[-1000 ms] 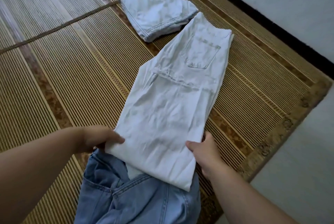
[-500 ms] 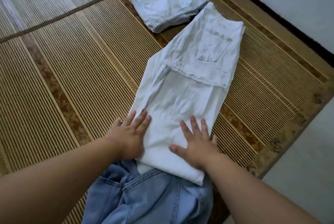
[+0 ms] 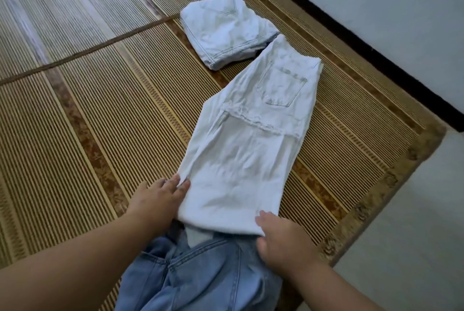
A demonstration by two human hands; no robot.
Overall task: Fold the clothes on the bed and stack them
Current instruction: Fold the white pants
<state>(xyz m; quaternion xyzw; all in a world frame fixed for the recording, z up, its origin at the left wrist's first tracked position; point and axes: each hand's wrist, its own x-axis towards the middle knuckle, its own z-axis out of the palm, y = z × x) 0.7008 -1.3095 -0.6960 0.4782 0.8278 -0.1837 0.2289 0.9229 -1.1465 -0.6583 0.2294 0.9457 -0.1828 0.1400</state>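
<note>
**A:** What's changed?

**B:** Half a second ago both palms lay flat on the pants [image 3: 251, 160], smoothing. Now the left hand [image 3: 155, 200] sits at the left edge with its fingers closed on puckered cloth. The right hand [image 3: 281, 240] clamps the near corner, thumb on top and fingers beneath.

**A:** Meaning?

**B:** Smoothing looks done. I judge the next fold is ready, near end up toward the pocket.

**A:** Room?

**B:** The pants lie on the mat [image 3: 100, 134]. Their far end touches the folded pair [image 3: 226, 34], and their near end overlaps the jeans [image 3: 200, 273]. The mat's border is close on the right, with open mat to the left.
</note>
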